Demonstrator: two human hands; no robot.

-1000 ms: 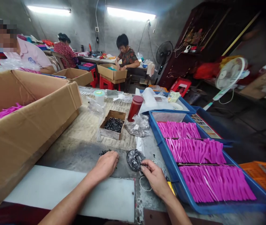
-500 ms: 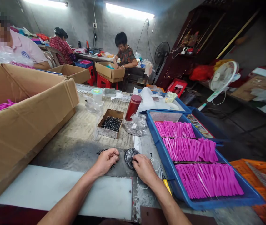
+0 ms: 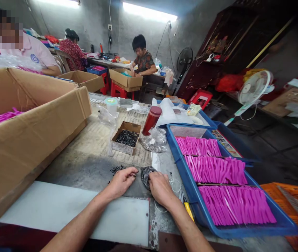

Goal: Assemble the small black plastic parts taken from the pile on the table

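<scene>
My left hand hovers over the dark work surface, its thumb and fingertips pinched together; whatever is between them is too small to make out. Just behind it lies a loose pile of small black parts. My right hand has its fingers closed at the right side of a crumpled black plastic bag, and the fingertips are partly hidden there. The left fingertips are a short gap away from the bag. A small cardboard box farther back contains many thin black pieces.
A blue tray of magenta plastic strips stands at right, with a yellow-handled tool beside it. A big cardboard box flanks the left. Behind are a red-brown bottle and a clear bag. Co-workers sit beyond.
My left hand has shifted right, closer to the black bag, and more of the small black pile shows. My right hand stays at the bag. The whole view has shifted slightly.
</scene>
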